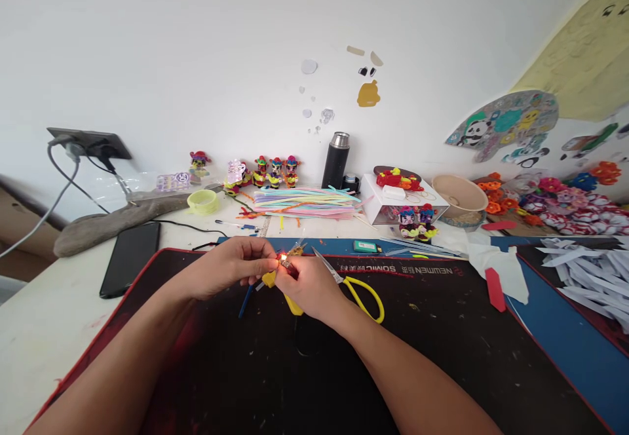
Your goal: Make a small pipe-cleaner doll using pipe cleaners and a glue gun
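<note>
My left hand [243, 264] is closed in a pinch on something small that I cannot make out. Fingertips of both hands nearly meet over the black desk mat [221, 356]. In my right hand [314, 291] is a dark red lighter [291, 268], its bright flame glowing beside the left fingertips. Partly hidden beneath the hands lies a yellow tool [293, 305], with a thin black cord below it. Scissors with yellow handles [364, 297] rest just right of my right hand. A blue stick [246, 302] lies under the left fingers.
Behind the mat lie pastel pipe cleaners [307, 202], small figures [276, 171] and a black thermos [336, 161]. A phone [130, 259] and a yellow-green tape roll [203, 202] are at left. At right are a white box [378, 206], a bowl [459, 194] and paper strips [590, 278].
</note>
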`<state>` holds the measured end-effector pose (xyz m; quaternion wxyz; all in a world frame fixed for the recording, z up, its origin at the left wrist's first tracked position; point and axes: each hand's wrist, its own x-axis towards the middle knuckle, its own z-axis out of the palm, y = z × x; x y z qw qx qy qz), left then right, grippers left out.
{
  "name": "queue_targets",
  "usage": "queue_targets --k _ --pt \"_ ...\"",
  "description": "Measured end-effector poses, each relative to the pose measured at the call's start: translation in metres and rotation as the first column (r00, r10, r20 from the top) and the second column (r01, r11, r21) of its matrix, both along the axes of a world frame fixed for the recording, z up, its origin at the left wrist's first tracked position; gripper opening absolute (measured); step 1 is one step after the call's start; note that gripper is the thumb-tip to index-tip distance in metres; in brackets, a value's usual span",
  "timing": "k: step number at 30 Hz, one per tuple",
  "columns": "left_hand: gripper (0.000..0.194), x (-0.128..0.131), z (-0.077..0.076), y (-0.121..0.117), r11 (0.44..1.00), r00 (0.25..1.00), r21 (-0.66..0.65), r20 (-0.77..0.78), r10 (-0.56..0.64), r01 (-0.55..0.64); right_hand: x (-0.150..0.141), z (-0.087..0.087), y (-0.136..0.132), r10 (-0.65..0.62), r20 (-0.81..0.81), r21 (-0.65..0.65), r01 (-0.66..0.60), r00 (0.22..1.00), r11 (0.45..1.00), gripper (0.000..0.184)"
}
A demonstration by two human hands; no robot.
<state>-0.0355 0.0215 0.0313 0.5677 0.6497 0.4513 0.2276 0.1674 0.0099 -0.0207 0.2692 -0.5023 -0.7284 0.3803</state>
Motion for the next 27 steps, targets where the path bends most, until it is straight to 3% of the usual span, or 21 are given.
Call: queue_targets --k 5,12,20,24,27 --pt "0.036 0.001 0.003 -0.001 0.999 1.000 -0.038 -0.006 -0.003 0.003 0.000 -0.002 -0.001 0.011 -0.011 -0.029 -0.011 1.000 1.000 0.037" --pt "0.036 0.001 0.004 -0.001 0.999 0.998 -0.035 0.054 0.017 -0.015 0.005 0.007 -0.004 0.157 -0.125 -0.118 -0.172 0.980 0.978 0.036" --pt "0.037 -0.005 0.007 -0.015 0.989 0.970 -0.134 0.242 -0.021 0.054 0.010 0.003 0.006 0.084 -0.186 -0.079 -0.100 0.979 0.992 0.041" --pt "0.033 -0.006 0.012 -0.018 0.983 0.959 -0.174 0.283 -0.001 0.052 0.013 -0.002 0.009 0.035 -0.234 -0.090 -0.058 0.971 0.994 0.042" --pt "0.033 -0.007 0.007 -0.013 0.986 0.958 -0.162 0.287 0.020 0.028 0.013 -0.004 0.012 -0.004 -0.266 -0.094 -0.022 0.964 0.995 0.046"
